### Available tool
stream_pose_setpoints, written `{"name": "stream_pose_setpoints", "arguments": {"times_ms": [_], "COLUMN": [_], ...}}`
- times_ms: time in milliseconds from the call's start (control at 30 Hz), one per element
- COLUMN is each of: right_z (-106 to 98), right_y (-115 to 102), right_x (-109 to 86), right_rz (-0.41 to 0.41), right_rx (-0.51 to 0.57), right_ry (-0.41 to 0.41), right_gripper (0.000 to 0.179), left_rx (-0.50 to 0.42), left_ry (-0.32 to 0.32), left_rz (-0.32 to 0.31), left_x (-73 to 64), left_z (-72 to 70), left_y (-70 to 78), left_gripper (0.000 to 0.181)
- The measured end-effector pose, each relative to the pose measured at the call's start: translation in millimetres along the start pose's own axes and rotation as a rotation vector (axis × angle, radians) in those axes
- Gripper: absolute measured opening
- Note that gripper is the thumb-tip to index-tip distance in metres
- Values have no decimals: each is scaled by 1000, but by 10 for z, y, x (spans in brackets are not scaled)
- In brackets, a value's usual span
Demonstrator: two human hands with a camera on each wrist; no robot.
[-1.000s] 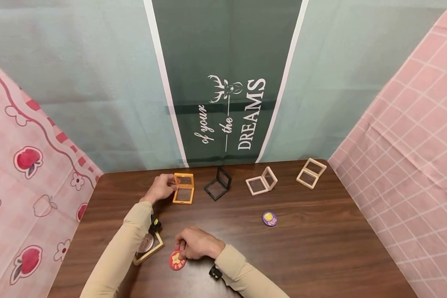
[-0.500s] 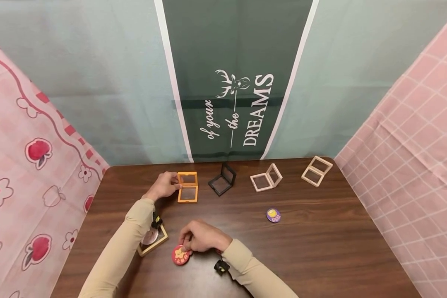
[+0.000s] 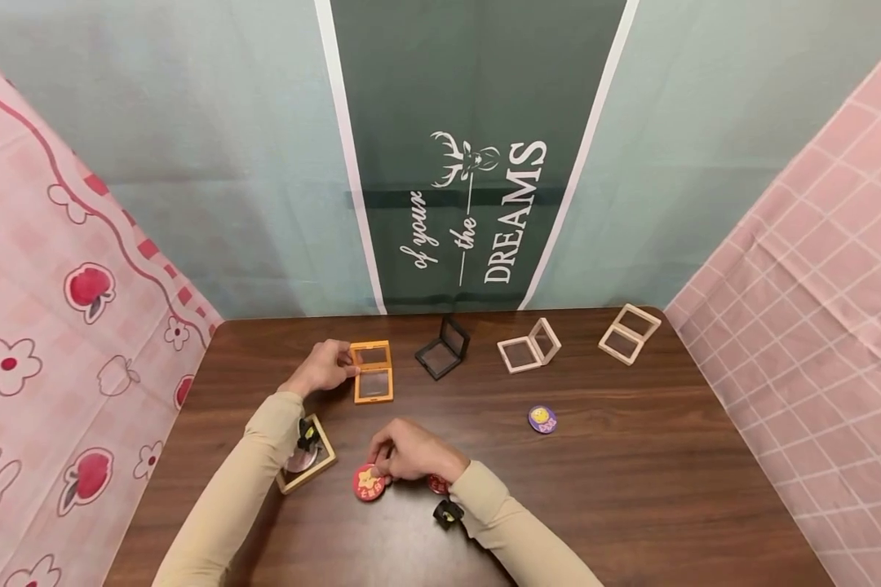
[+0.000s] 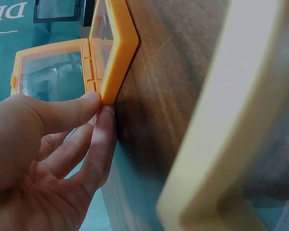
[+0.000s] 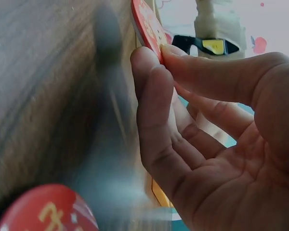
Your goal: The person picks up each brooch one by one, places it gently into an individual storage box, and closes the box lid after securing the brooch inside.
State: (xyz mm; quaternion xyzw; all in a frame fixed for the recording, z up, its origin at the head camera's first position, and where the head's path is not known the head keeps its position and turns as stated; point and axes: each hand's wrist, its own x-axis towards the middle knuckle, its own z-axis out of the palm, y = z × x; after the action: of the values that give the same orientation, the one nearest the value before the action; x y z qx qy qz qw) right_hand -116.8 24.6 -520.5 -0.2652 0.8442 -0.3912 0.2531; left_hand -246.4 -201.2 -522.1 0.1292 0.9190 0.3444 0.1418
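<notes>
My left hand (image 3: 325,367) pinches the left side of an orange hinged display frame (image 3: 374,401), near the hinge, between thumb and fingertips. The frame stands unfolded with clear panes, and in the left wrist view its lid (image 4: 50,48) is opened away from the base. In my right hand (image 3: 409,451) a round red badge (image 3: 368,487) with a yellow star is pinched by its edge, held close over the table. A second red badge (image 3: 438,484) lies under my right wrist, partly hidden; it also shows in the right wrist view (image 5: 48,211).
Along the back stand a black frame (image 3: 437,359), a pale pink frame (image 3: 517,356) and a cream frame (image 3: 629,333), all unfolded. A purple badge (image 3: 542,419) lies right of centre. Below my left forearm is a light-wood-coloured frame (image 3: 325,462) with a round piece in it.
The head view has shifted a little. My left hand has drawn the orange frame slightly nearer. My right hand has raised the red badge slightly toward it, and the second red badge has come into view.
</notes>
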Motion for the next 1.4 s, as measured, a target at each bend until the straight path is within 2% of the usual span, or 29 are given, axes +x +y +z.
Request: {"name": "stream_pose_setpoints", "arguments": {"times_ms": [233, 700, 1100, 1267, 1400], "right_z": [-107, -154, -257, -266, -267], "right_y": [37, 96, 174, 176, 182], "right_x": [-25, 53, 129, 174, 220], "right_rz": [22, 19, 28, 45, 44], "right_rx": [27, 112, 143, 180, 164], "right_ry": [52, 139, 212, 231, 246], "right_gripper": [8, 6, 6, 7, 5], "left_rx": [48, 46, 52, 48, 36], "left_ry": [-25, -33, -11, -19, -20], "left_rz": [11, 53, 46, 28, 32], "left_x": [-49, -276, -316, -389, -437], "left_z": [32, 117, 195, 212, 230], "left_y": [41, -4, 84, 88, 82], "left_gripper": [4, 5, 9, 9, 9]}}
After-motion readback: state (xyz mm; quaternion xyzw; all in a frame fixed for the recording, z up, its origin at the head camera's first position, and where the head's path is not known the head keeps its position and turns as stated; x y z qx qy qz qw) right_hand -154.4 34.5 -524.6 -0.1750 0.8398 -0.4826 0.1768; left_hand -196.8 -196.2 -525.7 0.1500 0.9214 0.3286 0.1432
